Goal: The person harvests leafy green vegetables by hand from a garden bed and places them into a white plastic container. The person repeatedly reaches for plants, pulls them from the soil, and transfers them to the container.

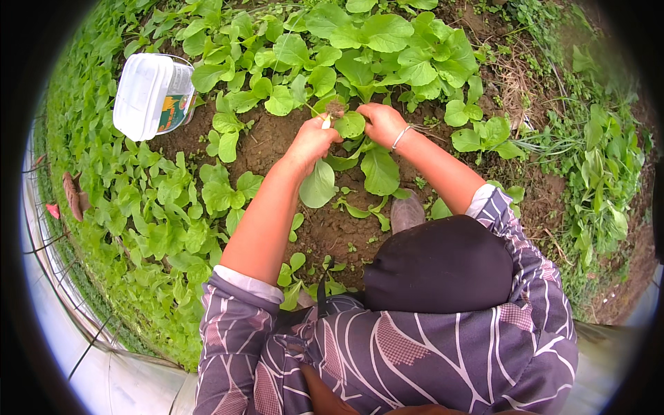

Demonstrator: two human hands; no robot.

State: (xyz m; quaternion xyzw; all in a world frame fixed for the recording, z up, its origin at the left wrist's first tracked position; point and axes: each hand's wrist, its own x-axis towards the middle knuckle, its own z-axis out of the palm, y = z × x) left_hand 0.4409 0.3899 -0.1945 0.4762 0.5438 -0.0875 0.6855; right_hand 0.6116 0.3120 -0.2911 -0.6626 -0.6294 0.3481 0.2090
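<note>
My left hand [313, 141] is closed around an uprooted leafy green seedling. Its pale stem [326, 123] and soil-covered root clump [335, 108] stick up past the thumb, and a broad leaf [318, 184] hangs under the hand. Just to the right, my right hand [385, 124] has its fingers curled in among the leaves of a larger leafy green plant [381, 168]. Whether those fingers grip a stem is hidden. A thin band [401, 137] circles the right wrist. Brown soil [267, 132] shows between the plants around both hands.
A white plastic bucket [142, 98] with a printed label lies tilted among greens at the upper left. Dense leafy greens [171, 218] spread down the left, with larger plants [373, 36] ahead. My shoe [407, 211] stands on the soil beside my dark-clothed knee [441, 264]. Dry straw [521, 83] lies at right.
</note>
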